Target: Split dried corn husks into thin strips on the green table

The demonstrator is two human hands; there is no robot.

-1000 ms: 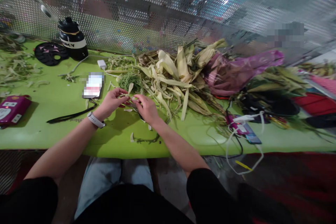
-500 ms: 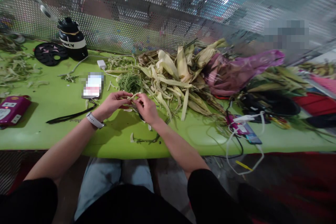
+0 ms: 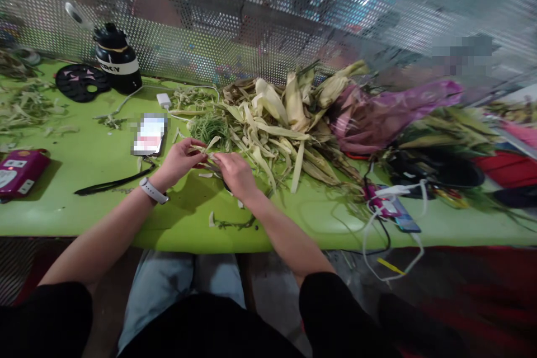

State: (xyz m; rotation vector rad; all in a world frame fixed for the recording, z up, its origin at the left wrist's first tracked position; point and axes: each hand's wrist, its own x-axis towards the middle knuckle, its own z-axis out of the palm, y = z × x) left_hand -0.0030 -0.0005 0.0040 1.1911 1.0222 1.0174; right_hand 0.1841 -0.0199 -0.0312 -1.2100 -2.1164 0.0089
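Observation:
My left hand [image 3: 180, 163] and my right hand [image 3: 238, 177] meet above the green table [image 3: 176, 224]. Between their fingertips is a thin, pale strip of corn husk [image 3: 213, 142], one end poking up. Both hands are closed in a pinch on it, and part of the strip is hidden by the fingers. Just behind them lies a bundle of fine green strands [image 3: 206, 130]. A large heap of dry corn husks [image 3: 274, 137] spreads to the right of that bundle. Nearer me, a thin dark green twisted strand [image 3: 235, 225] rests on the table.
Left of my hands are a lit phone [image 3: 149, 135], a black strap [image 3: 111, 183] and a purple power strip [image 3: 23, 172]. A black bottle [image 3: 119, 64] stands at the back. Rightward lie a pink-purple plastic bag [image 3: 377, 114] and a second phone [image 3: 405, 217] among white cables.
My fingers have shifted slightly on the husk strip, and an end of it now sticks up between them. My right hand's fingers lie flatter. The view has moved a little.

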